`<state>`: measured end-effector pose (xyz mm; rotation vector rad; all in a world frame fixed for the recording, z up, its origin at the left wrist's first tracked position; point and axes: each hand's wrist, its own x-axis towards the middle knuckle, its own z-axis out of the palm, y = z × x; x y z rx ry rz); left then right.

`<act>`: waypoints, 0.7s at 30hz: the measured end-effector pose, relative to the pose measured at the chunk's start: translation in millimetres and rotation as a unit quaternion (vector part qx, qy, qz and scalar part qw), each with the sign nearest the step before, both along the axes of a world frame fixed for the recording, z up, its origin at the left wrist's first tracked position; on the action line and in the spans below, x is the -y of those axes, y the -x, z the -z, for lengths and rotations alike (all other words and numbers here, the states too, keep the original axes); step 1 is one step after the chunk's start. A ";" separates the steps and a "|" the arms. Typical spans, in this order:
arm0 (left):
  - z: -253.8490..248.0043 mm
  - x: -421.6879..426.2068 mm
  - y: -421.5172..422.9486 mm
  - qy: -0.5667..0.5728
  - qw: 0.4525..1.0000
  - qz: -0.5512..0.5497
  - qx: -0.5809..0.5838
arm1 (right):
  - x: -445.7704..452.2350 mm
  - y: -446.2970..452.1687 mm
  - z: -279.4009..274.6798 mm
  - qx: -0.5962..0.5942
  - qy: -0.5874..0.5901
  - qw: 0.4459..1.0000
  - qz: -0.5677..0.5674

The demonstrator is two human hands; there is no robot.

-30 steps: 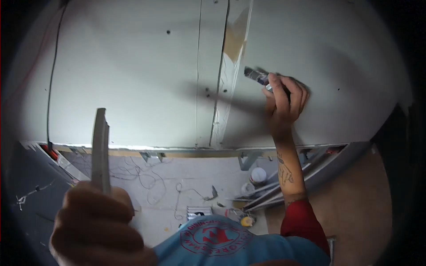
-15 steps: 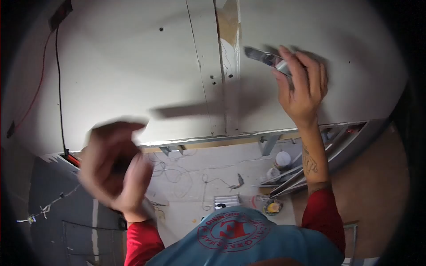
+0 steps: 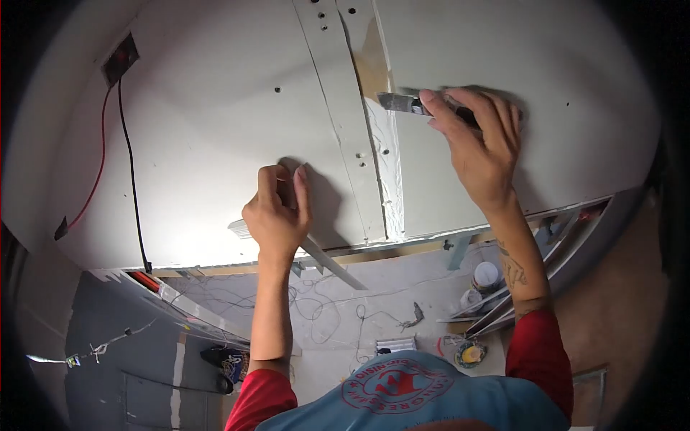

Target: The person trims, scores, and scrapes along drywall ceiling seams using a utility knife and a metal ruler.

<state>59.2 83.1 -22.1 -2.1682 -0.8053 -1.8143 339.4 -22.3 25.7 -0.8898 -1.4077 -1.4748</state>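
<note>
My right hand (image 3: 485, 147) is closed around a utility knife (image 3: 397, 103), its flat blade pointing left. The slanted blade tip is over the edge of a seam (image 3: 388, 161) in the white plasterboard (image 3: 215, 129). Bare brown backing (image 3: 369, 54) shows along the seam above the blade, and rough white material below it. My left hand (image 3: 277, 215) is against the board to the left, fingers curled opposite the thumb. A long, flat grey strip (image 3: 334, 264) passes behind that wrist; whether the fingers hold it is hidden.
Red and black cables hang from an electrical box (image 3: 121, 59) at left. Past the board's lower edge, the floor below holds loose wires (image 3: 323, 305), a white bucket (image 3: 487, 274) and a container with yellow content (image 3: 471, 355). Metal profiles (image 3: 496, 309) lean at right.
My left hand has moved up and right to the board, and the grey strip has come into view. The knife has shifted slightly left, its tip now at the seam. The view has shifted slightly.
</note>
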 end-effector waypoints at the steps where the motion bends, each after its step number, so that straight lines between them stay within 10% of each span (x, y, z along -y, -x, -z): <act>1: 1.7 -1.3 -1.2 -0.008 1.000 -0.010 0.008 | -1.0 1.8 1.3 -0.008 0.015 1.000 0.015; 21: 4.3 -4.1 -8.1 -0.039 0.998 -0.032 0.031 | -22.1 11.0 16.5 -0.015 -0.030 0.999 0.037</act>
